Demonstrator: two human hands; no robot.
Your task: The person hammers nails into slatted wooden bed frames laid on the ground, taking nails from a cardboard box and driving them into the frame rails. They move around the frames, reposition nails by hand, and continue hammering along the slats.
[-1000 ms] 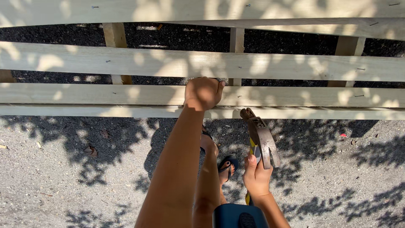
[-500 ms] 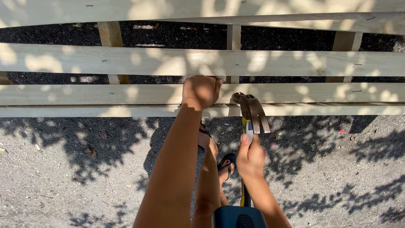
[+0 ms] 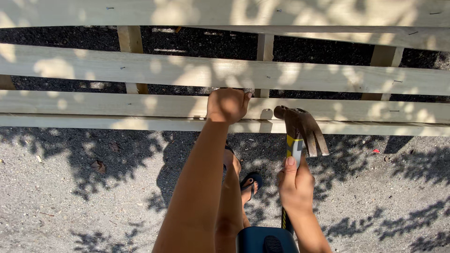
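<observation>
Closest to you, your right hand (image 3: 295, 185) is wrapped tight around the hammer (image 3: 300, 136), handle running straight away from you, head hovering just right of the plank (image 3: 140, 107) spot your other hand marks. Further out, your left hand (image 3: 228, 104) is curled shut, pressed on that plank's near edge. Whether it pinches a nail, I can't tell. The hammer head sits just right of that fist.
</observation>
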